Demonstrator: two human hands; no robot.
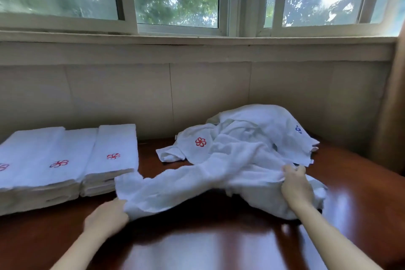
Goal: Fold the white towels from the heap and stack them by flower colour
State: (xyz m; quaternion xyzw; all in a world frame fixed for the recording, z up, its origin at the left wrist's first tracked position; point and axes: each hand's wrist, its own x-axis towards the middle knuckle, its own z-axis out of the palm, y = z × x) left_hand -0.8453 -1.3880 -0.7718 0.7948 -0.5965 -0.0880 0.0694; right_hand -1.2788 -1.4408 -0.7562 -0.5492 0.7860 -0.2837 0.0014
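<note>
A white towel is stretched low over the dark wooden table, lifted between my two hands. My left hand grips its left end near the table's front. My right hand pinches its right end, close to the heap. The heap of unfolded white towels lies at the back right; one towel in it shows a red flower, another a blue flower. Folded white towels with red flowers sit at the left in stacks side by side.
The glossy wooden table runs under everything. A pale wall and a window sill stand right behind the stacks and the heap. A brown curtain hangs at the far right edge.
</note>
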